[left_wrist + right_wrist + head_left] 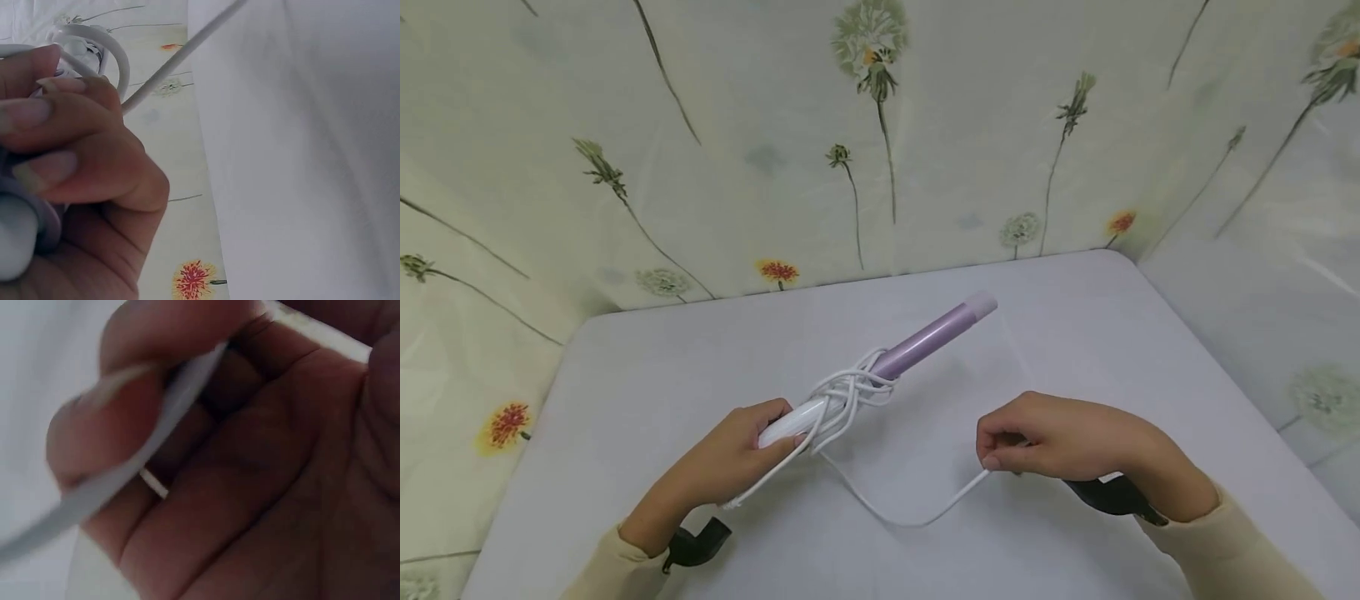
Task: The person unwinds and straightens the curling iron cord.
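Note:
A curling iron with a purple barrel (928,340) and a white handle (793,422) slants up to the right over the table. My left hand (730,450) grips it by the handle, fingers curled round it in the left wrist view. Several loops of white cord (850,387) lie wound about the iron where handle meets barrel. From there a slack length of cord (898,524) sags across to my right hand (1052,437). That hand pinches the cord between thumb and fingers; the cord (106,487) also runs across the curled fingers in the right wrist view.
A white-covered table (700,358) with rounded far corners lies under both hands. Behind it hangs a pale cloth (737,167) printed with flowers, which also covers the sides. Dark straps with a camera mount (698,543) sit at the wrists.

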A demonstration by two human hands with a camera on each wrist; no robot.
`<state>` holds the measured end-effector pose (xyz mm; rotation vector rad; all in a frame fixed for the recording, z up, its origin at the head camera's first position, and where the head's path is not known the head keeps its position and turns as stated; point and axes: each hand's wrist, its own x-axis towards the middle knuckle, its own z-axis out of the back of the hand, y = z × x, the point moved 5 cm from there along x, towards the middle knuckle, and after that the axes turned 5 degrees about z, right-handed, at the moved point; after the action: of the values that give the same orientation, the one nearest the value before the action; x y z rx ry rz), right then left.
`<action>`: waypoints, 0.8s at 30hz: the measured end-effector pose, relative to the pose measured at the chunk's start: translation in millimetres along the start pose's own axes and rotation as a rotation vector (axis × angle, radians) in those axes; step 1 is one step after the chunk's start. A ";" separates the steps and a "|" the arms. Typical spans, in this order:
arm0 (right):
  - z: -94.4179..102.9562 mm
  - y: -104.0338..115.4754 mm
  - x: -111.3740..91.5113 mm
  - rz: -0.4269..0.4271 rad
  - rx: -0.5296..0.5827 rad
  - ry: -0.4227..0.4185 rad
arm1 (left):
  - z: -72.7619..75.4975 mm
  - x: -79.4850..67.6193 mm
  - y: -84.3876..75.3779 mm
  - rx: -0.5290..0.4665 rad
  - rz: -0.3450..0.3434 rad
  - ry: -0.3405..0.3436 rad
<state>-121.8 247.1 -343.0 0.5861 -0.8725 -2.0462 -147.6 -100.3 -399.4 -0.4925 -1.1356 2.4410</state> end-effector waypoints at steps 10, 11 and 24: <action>9.2 -68.6 1.8 -0.295 -0.321 -0.221 | -0.7 -3.1 -7.9 -0.047 0.007 0.003; 11.2 -76.1 0.0 -0.314 -0.356 -0.245 | -0.6 -2.7 -8.6 -0.047 0.005 0.001; -34.4 -37.4 76.2 0.043 -0.289 -0.379 | 2.7 0.5 -25.5 -0.111 -0.064 0.036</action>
<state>-160.4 187.5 -400.8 0.0201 -0.7701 -2.2278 -144.0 -86.8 -377.9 -0.5228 -1.2570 2.3153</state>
